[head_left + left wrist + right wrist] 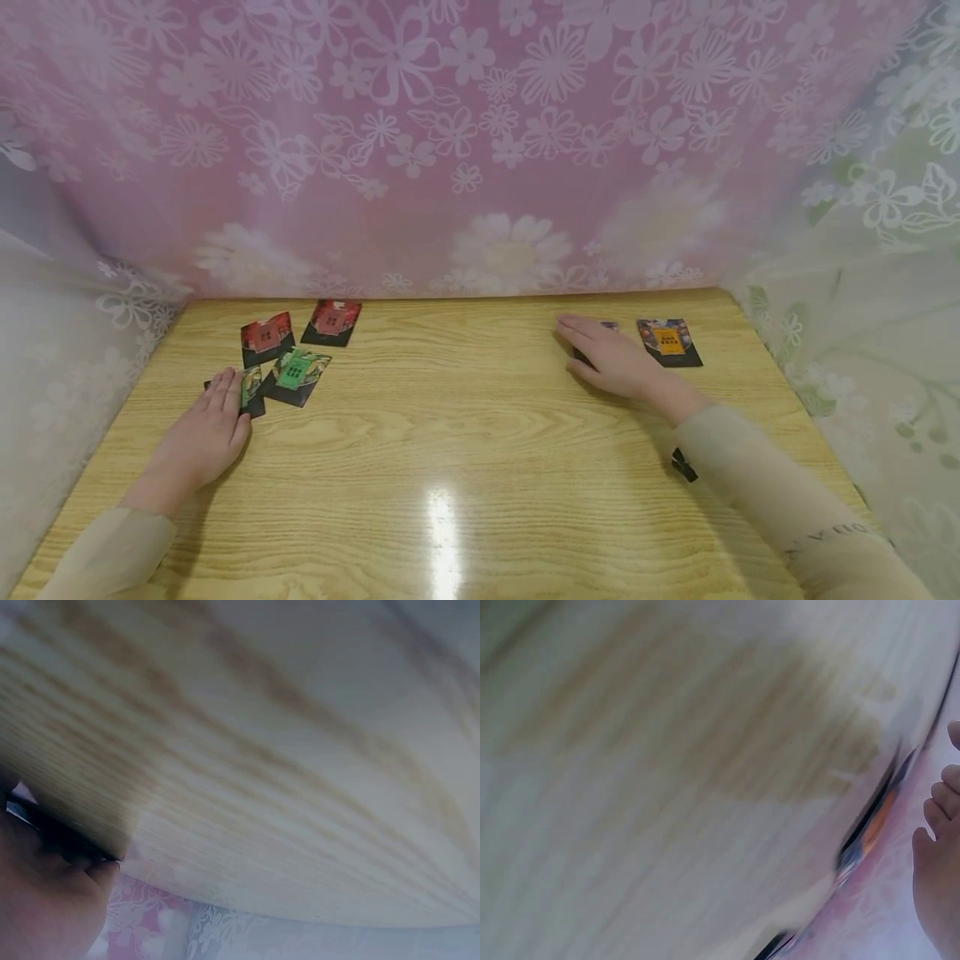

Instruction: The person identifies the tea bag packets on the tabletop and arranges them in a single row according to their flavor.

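Observation:
My left hand (206,433) rests with straight fingers on a green-labelled flat packet (252,392) at the table's left, covering part of it. In the left wrist view a dark packet edge (64,836) lies against the fingers. Just beside it is another green-labelled packet (297,375), with two red-labelled packets (267,337) (332,322) behind. On the right, my right hand (611,358) is stretched out over a mostly hidden dark packet (583,357). The right wrist view shows this hand (941,862) apart from the tabletop. An orange-labelled packet (670,343) lies to its right.
The wood-grain table (450,417) reaches back to a pink flowered curtain (480,167). Pale flowered cloth (862,275) hangs on both sides. A small black piece (683,465) shows by the right sleeve.

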Tool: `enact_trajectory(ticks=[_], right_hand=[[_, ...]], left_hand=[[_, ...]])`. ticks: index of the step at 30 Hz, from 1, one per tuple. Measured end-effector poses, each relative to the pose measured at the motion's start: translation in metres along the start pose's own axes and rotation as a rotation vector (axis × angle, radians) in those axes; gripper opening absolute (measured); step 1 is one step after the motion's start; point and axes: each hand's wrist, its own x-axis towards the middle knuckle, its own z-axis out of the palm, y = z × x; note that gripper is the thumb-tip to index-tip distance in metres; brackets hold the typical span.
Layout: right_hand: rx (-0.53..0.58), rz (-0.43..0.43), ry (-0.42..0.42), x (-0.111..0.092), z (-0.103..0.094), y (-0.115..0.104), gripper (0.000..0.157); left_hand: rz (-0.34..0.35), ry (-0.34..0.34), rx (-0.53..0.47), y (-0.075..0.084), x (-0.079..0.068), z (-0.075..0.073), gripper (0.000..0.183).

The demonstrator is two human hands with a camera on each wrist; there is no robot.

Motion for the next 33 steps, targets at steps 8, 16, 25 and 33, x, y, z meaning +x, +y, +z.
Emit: enact_trajectory(ticks=[8,16,25,33], right_hand=[[0.037,-0.068,-0.002,0.034,-0.002,-0.036,0.068],[0.019,-0.176,-0.014,0.074,0.004,-0.078,0.067],[-0.018,-0.286,-0.053,0.110,0.016,-0.124,0.067],[-0.074,-0.344,-0.072,0.136,0.030,-0.159,0.065]], left_hand=[[-0.002,-0.003,-0.001,-0.001,-0.001,-0.001,0.069],[-0.004,-0.008,0.003,-0.001,0.000,-0.002,0.069],[0.000,-0.010,0.002,0.001,0.002,-0.002,0.070],[0.004,-0.004,0.005,-0.003,0.002,0.001,0.070]])
